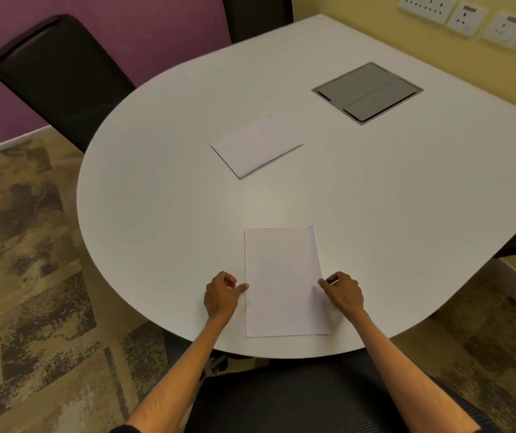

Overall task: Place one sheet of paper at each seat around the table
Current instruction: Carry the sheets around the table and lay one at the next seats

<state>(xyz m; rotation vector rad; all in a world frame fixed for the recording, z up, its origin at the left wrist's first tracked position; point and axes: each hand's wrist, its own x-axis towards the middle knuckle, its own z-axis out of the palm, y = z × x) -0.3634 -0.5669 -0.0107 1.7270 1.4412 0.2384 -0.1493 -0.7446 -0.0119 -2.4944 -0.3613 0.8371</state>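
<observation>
A white sheet of paper (284, 281) lies flat on the white table (162, 198) near its front edge, straight before me. My left hand (221, 295) rests at the sheet's left edge, fingers curled, thumb tip touching the edge. My right hand (342, 292) is at the right edge, fingers curled, its fingertips on the paper's edge. A small stack of white paper (256, 148) lies in the middle of the table, turned at an angle.
A black chair (59, 79) stands at the table's far left, and a black chair seat (297, 398) is under my arms. A grey cable hatch (367, 92) sits in the tabletop at the back right. Wall sockets (469, 18) line the yellow wall.
</observation>
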